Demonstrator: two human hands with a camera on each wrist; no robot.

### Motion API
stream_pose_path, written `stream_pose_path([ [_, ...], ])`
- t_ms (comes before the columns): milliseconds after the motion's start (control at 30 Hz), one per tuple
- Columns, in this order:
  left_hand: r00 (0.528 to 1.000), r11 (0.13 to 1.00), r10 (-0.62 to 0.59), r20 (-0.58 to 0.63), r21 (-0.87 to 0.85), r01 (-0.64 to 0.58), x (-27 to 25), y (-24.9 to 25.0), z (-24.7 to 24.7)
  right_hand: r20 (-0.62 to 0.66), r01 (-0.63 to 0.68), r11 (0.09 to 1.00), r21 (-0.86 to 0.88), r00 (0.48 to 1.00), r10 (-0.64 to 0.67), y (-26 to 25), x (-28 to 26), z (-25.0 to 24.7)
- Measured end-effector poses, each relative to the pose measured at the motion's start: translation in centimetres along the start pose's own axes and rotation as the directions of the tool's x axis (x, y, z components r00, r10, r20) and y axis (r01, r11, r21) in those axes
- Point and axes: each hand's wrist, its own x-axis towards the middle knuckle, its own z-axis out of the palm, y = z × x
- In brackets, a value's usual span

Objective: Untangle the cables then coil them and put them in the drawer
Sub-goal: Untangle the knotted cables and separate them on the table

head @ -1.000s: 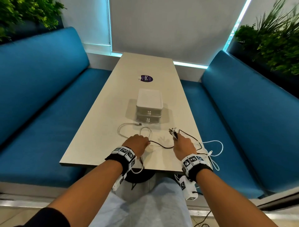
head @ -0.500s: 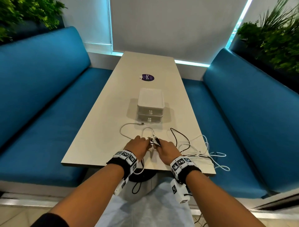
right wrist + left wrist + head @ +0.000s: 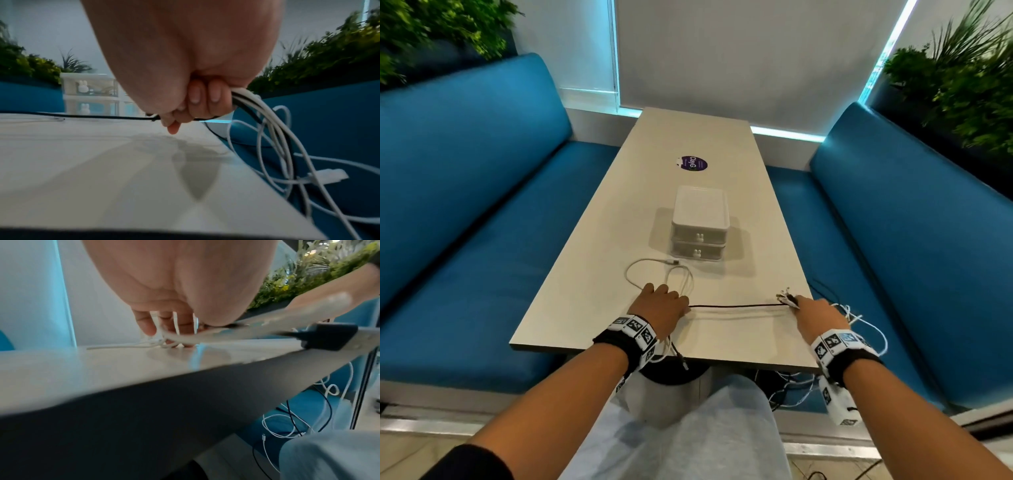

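Note:
A black cable [image 3: 736, 306] is stretched straight across the near end of the table [image 3: 585, 308], between my two hands. My left hand [image 3: 661, 305] rests on the table with white cable strands [image 3: 174, 324] running between its fingers, holding them down. A white cable loop [image 3: 654, 274] lies just beyond it. My right hand [image 3: 815, 315], near the table's right edge, grips a bundle of white and black cables [image 3: 244, 95]; connector ends [image 3: 786, 297] stick out of the fist. A white two-drawer unit [image 3: 700, 226] stands mid-table, both drawers closed.
Loose white cable loops [image 3: 866, 325] hang off the right edge over the blue bench [image 3: 893, 274]. More cable [image 3: 287, 426] lies below the table by my knee. A purple sticker [image 3: 691, 163] is farther up the table. Blue benches run along both sides.
My right hand has swung from beside the left hand out to the table's right edge, pulling the black cable taut. The left hand has stayed in place on the white cables.

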Motion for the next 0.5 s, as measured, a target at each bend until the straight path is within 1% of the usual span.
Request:
stream_pose_path([
  [67, 1.0, 0.999, -0.009, 0.017, 0.036, 0.008, 0.1, 0.4, -0.2, 0.011, -0.042, 0.994, 0.1, 0.999, 0.041, -0.6, -0.2, 0.6],
  [133, 1.0, 0.997, -0.004, 0.03, 0.079, 0.002, 0.3, 0.9, -0.5, -0.031, -0.054, 0.976, 0.213, 0.998, 0.062, -2.2, -0.3, 1.0],
  [267, 0.997, 0.993, 0.018, 0.069, 0.111, -0.026, 0.4, 1.5, -1.1, -0.154, 0.037, 0.944, 0.328, 0.988, 0.015, -5.1, -0.9, 1.0],
  [367, 0.996, 0.995, 0.016, 0.09, 0.096, -0.024, 0.6, 1.8, -1.5, -0.185, 0.166, 0.909, 0.381, 0.978, -0.101, -7.3, -1.5, 0.7],
  [500, 0.998, 0.996, 0.053, 0.033, 0.071, -0.055, 1.0, 2.7, -1.9, -0.141, 0.321, 0.86, 0.397, 0.947, -0.289, -10.8, -2.2, 1.5],
])
